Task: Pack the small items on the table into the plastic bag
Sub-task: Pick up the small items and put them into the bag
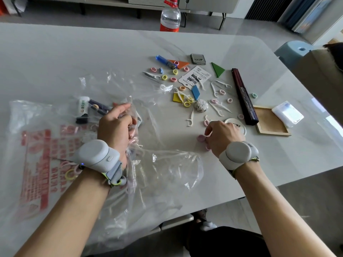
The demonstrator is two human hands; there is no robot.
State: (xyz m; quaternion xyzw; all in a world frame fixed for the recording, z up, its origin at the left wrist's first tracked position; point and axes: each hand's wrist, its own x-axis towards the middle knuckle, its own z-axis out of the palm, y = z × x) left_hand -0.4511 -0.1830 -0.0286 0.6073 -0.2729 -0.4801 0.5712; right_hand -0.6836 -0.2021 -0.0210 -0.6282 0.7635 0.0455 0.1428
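Plastic bag [37, 154]: sprawled flat over the near left of the table [55, 52], red print toward its left end, loose clear mouth gaping to the right. Already holding a white tube [82, 106], some dark bits and a few rings. Gripped at the far lip of the mouth by the left hand [115, 125], fingers curled and pinching the film.

Just right of the mouth, the right hand [220, 136], fingers curled down and seemingly pinched on a pink ring [200, 139] on the tabletop. Second pink ring under the heel of that hand, partly hidden.

Deciding relation: bag opening directly left of the pinched ring, only bare tabletop between. Probably calls for a short, low carry to the left, in under the held lip. Right hand clearly nearer the loose things; left best kept on the bag.

Remaining rings, floss picks [190, 119] and coloured flat shapes scattered far and right of the right hand, with a blue lighter [161, 58] at the far edge of the scatter. Folded fan [243, 97] lying far to near along the right, its near end against a wooden tray [259, 130]. Near table edge close under both forearms; open room far left.
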